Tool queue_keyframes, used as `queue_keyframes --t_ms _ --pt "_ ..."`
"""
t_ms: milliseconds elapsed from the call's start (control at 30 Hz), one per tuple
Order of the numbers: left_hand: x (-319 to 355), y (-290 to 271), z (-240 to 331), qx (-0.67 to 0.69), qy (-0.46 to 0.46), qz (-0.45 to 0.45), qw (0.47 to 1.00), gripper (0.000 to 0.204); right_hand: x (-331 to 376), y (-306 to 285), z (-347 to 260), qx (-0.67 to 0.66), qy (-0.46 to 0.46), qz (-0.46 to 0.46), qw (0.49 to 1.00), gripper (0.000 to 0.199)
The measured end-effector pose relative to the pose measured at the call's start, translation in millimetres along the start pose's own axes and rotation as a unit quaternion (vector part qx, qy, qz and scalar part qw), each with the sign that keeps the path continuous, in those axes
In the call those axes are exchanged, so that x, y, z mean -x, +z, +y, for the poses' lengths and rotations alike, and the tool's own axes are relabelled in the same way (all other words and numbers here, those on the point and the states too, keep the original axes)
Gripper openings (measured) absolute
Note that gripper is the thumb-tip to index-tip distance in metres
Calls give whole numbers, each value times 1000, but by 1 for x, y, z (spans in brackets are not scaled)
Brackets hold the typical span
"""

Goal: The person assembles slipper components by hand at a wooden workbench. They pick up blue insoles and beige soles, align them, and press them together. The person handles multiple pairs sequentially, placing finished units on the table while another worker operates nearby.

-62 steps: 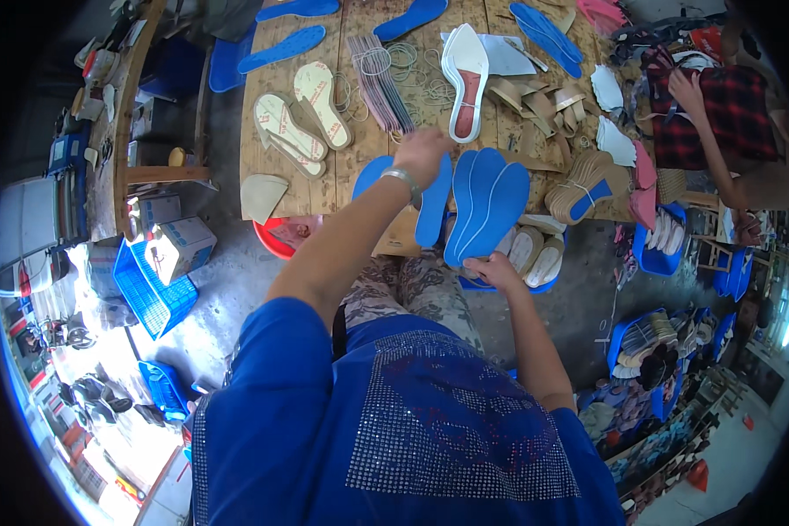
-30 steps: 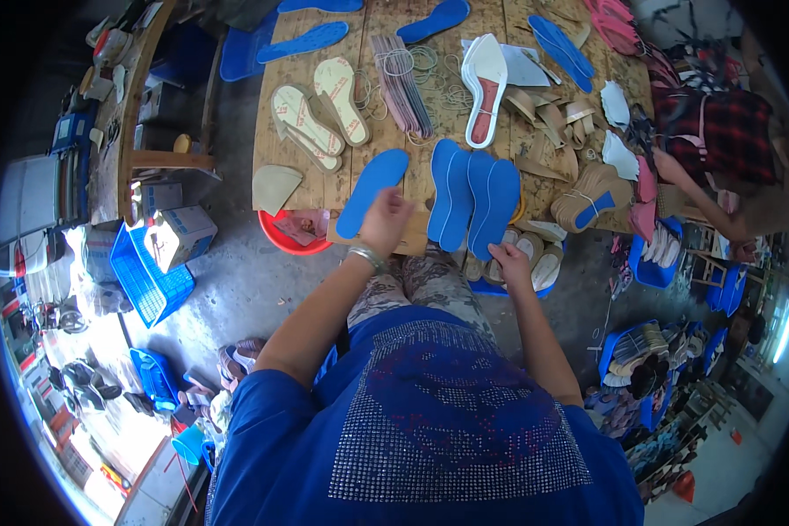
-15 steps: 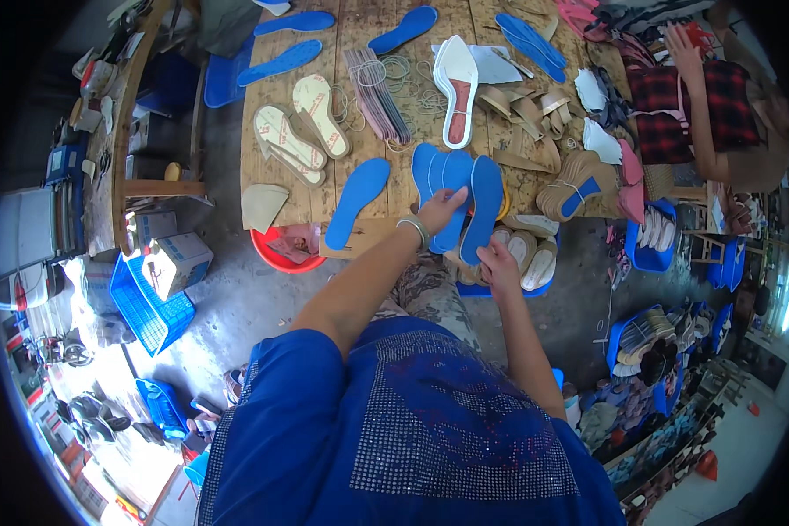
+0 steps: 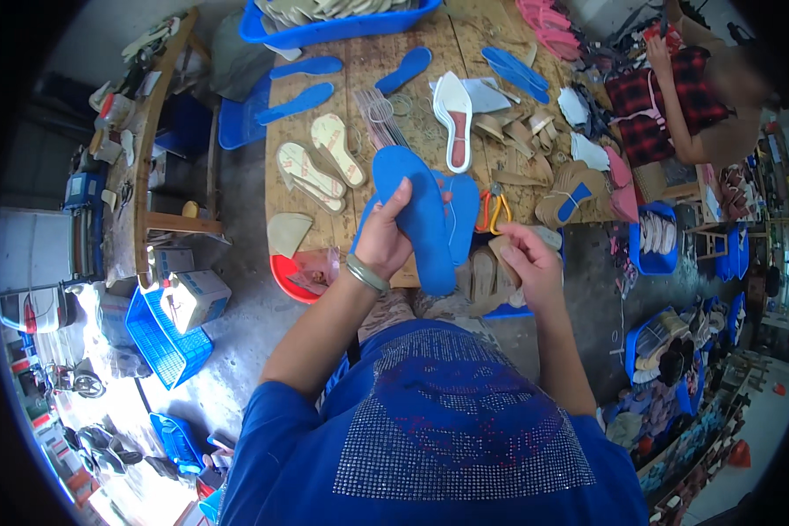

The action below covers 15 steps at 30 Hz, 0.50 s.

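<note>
My left hand is closed on a blue insole, holding it up with the thumb across its face. Behind it, on the table, are more blue insoles. My right hand pinches a flat tan piece, perhaps an insole, above a blue basket with tan soles; its full shape is hidden. Between my hands, at the table's near edge, lie scissors with orange-yellow handles.
The wooden table bears pale printed soles, stacked white soles, bundled tan soles and other blue insoles. A red basin sits below its left edge. Another person is at the right.
My left hand has raised a blue insole toward me. My right hand has let go of the blue insole and moved right onto the tan piece. The view has tilted, showing a blue tub at the far side.
</note>
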<state>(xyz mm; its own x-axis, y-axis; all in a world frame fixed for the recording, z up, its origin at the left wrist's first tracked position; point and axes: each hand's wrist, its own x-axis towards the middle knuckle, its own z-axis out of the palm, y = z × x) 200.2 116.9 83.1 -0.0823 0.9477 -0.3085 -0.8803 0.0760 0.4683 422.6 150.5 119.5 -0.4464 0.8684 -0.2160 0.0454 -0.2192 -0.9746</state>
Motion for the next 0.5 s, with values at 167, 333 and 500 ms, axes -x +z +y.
queue_keyframes --t_ms 167,333,500 --pt "35 19 19 32 29 -32 999 28 -5 35 -35 -65 -36 -73 995 24" --pt "69 34 27 3 64 -56 996 26 4 63 -35 -137 -4 -24 990 20" --pt "88 34 24 -23 96 -38 994 20 15 77 -50 -101 -31 -21 994 22"
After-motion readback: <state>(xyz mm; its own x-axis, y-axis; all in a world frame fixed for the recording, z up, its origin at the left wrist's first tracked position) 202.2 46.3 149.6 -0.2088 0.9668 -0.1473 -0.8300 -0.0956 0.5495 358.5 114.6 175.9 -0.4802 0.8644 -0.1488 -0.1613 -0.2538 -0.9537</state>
